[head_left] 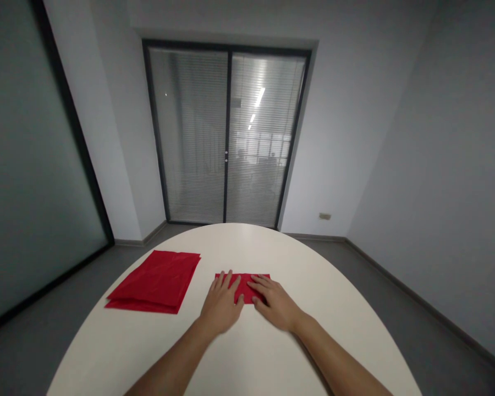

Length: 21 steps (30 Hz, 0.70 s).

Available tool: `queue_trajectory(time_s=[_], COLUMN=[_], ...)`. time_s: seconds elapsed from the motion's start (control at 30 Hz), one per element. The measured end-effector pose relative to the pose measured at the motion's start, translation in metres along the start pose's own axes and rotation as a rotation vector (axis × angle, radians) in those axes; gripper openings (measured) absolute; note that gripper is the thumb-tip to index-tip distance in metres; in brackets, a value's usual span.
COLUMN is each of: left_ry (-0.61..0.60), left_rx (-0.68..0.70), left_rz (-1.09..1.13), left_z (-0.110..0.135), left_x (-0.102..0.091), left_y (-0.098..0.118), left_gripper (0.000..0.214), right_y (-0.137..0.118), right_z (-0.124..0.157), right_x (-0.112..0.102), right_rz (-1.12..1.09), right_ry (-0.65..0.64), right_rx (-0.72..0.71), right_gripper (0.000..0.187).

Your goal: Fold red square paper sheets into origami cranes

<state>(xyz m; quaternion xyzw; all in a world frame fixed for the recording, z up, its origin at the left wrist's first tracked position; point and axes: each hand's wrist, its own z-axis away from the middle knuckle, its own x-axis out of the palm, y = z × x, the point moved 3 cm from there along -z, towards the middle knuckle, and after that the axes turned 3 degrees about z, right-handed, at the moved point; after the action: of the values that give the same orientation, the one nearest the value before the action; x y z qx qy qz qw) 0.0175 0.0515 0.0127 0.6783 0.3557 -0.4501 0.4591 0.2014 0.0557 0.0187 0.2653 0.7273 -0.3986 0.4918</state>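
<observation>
A small folded red sheet (247, 285) lies flat on the white oval table (247, 352), just ahead of me. My left hand (221, 305) rests palm down on its left part, fingers stretched out and slightly spread. My right hand (275, 303) lies flat on its right part, fingers extended toward the left. Neither hand grips anything. To the left of my hands a larger stack of red sheets (157, 281) sits on the table, apart from them.
The table's far rim curves toward a glass double door with blinds (226, 137). Grey floor surrounds the table, with a glass wall at left and a plain grey wall at right.
</observation>
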Motion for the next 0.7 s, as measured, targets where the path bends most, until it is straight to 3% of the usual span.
queue_trajectory(time_s=[0.7], left_ry=[0.022], left_rx=[0.020], left_rz=[-0.007], left_z=[0.0019], left_x=[0.0023], left_y=[0.0004], left_gripper=[0.058], right_y=[-0.0010], right_z=[-0.0003], right_x=[-0.0021], right_rz=[0.006], right_ry=[-0.016], right_rx=[-0.003], right_gripper=[0.053])
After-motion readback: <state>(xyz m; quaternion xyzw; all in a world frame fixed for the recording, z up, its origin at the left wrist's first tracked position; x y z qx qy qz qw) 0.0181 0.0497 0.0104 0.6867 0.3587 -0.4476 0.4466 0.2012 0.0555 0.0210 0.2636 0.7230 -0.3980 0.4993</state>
